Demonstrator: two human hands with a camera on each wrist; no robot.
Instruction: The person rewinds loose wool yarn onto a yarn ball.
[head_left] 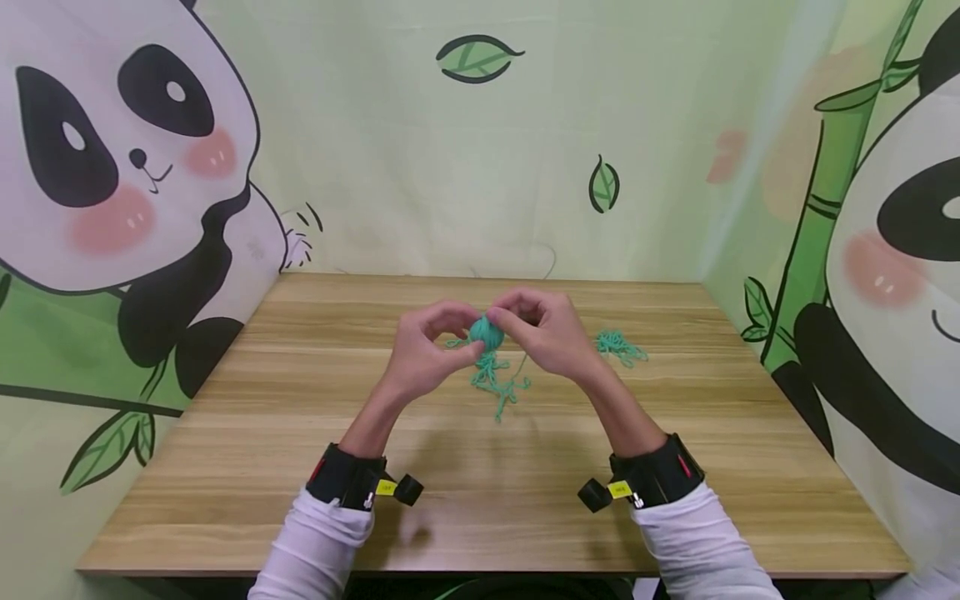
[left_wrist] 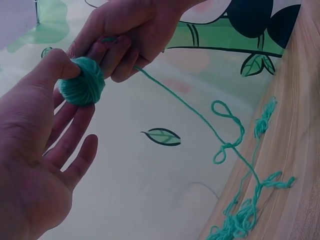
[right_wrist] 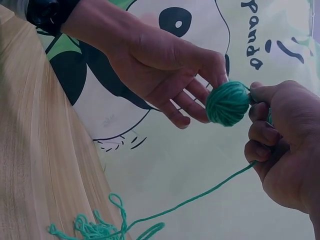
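A small ball of teal yarn (head_left: 487, 333) is pinched between the thumb and fingers of my left hand (head_left: 427, 348), above the table. Close against its right side, my right hand (head_left: 546, 332) grips the yarn strand (right_wrist: 200, 196) with curled fingers. In the left wrist view the strand leaves that hand and slants down to a loose tangle of yarn (left_wrist: 240, 220) on the tabletop. The same tangle lies below the ball in the head view, partly hidden behind it.
Another small heap of teal yarn (head_left: 619, 346) lies on the wooden table (head_left: 465, 500) to the right of my right hand. A backdrop (head_left: 360, 150) with pandas and leaves rises behind the table and on both sides. Each wrist wears a black camera band.
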